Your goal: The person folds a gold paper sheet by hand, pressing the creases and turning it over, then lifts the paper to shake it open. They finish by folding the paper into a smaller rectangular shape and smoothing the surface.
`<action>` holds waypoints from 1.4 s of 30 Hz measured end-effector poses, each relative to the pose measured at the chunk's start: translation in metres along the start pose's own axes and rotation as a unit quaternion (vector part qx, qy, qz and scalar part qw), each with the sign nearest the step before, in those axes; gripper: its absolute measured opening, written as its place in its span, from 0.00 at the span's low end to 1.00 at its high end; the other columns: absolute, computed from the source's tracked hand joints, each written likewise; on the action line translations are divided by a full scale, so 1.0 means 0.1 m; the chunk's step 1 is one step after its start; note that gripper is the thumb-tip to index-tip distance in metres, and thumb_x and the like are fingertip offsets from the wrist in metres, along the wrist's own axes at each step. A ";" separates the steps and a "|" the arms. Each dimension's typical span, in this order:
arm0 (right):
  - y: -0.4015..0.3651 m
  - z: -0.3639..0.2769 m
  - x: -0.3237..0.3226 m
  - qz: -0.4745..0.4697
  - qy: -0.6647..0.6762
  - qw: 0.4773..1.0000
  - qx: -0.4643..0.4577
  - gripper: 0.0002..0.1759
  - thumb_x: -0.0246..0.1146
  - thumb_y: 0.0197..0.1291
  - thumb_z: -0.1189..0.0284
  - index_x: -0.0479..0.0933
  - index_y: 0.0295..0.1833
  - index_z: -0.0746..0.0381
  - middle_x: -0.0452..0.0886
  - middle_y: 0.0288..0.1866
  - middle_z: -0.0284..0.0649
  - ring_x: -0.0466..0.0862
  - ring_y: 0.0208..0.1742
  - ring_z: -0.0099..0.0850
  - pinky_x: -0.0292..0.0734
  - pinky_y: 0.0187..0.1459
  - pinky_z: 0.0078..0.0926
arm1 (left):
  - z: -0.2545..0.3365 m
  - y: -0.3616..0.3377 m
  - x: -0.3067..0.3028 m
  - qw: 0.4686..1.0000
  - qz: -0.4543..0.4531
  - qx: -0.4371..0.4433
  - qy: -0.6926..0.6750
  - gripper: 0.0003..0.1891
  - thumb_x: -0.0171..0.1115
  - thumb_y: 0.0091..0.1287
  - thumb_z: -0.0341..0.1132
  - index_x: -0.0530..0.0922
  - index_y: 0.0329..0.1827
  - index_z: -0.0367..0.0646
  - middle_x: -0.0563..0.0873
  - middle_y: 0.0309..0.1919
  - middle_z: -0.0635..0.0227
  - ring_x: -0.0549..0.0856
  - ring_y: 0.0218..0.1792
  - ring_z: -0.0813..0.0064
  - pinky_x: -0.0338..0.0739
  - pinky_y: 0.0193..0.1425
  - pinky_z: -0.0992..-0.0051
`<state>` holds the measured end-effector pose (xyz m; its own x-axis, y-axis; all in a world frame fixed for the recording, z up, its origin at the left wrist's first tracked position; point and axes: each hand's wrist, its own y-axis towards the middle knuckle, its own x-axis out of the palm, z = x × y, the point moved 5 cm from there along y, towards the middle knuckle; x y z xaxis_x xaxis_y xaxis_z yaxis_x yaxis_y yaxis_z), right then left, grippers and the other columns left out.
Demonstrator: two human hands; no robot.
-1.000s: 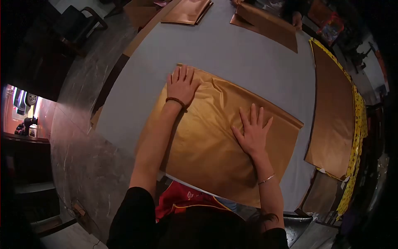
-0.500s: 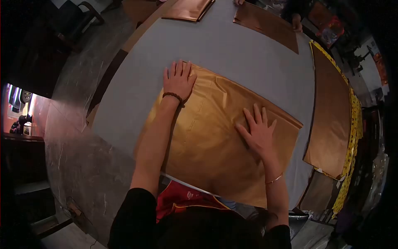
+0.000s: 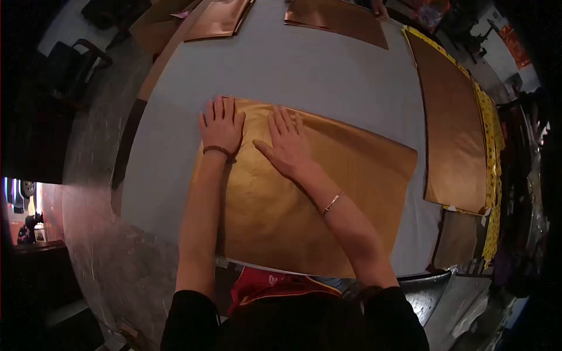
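A gold-brown sheet [image 3: 351,193] lies on the grey tabletop [image 3: 328,70], with a fold or rolled edge along its far side. My left hand [image 3: 221,128] rests flat on the sheet's far left corner, fingers spread, a beaded bracelet at the wrist. Close to its right, my right hand [image 3: 288,143] presses flat on the sheet near the far edge, thumb apart from the other fingers. Both palms face down and neither hand grips anything. Some creases show in the sheet around the hands.
Folded copper-coloured sheets [image 3: 219,20] lie at the far left, and another brown sheet [image 3: 336,22] at the far side with a person's hand [image 3: 379,8] by it. A long brown panel [image 3: 453,128] with yellow edging lies on the right.
My right hand has moved left across the sheet, close beside my left hand. The sheet looks smoother on its right side. The whole view has shifted.
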<state>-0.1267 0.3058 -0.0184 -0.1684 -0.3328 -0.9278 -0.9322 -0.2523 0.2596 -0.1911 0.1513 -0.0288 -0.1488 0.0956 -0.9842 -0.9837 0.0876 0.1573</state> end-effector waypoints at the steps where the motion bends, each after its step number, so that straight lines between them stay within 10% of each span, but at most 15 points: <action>1: 0.00 0.00 -0.01 -0.026 -0.012 1.000 0.012 0.42 0.40 0.68 0.44 0.54 0.72 0.69 0.52 0.76 0.50 0.46 0.78 0.41 0.34 0.75 0.44 | 0.00 0.01 0.01 1.000 0.000 0.002 0.006 0.29 0.37 0.72 0.55 0.59 0.74 0.55 0.57 0.74 0.64 0.54 0.74 0.61 0.41 0.75 0.52; 42: -1.72 2.43 -1.12 -0.030 -0.150 0.913 0.377 0.42 0.37 0.69 0.43 0.50 0.75 0.65 0.49 0.78 0.45 0.46 0.79 0.37 0.30 0.75 0.48 | -0.02 0.02 0.01 0.999 -0.027 -0.003 0.027 0.29 0.35 0.73 0.54 0.56 0.75 0.53 0.55 0.75 0.63 0.52 0.75 0.59 0.42 0.75 0.54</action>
<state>-0.0254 0.6072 -0.0240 -0.0850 -0.0470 -0.9953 -0.8790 0.4739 0.0527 -0.1930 0.1500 -0.0299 -0.1010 0.0379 -0.9942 -0.9909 0.0859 0.1040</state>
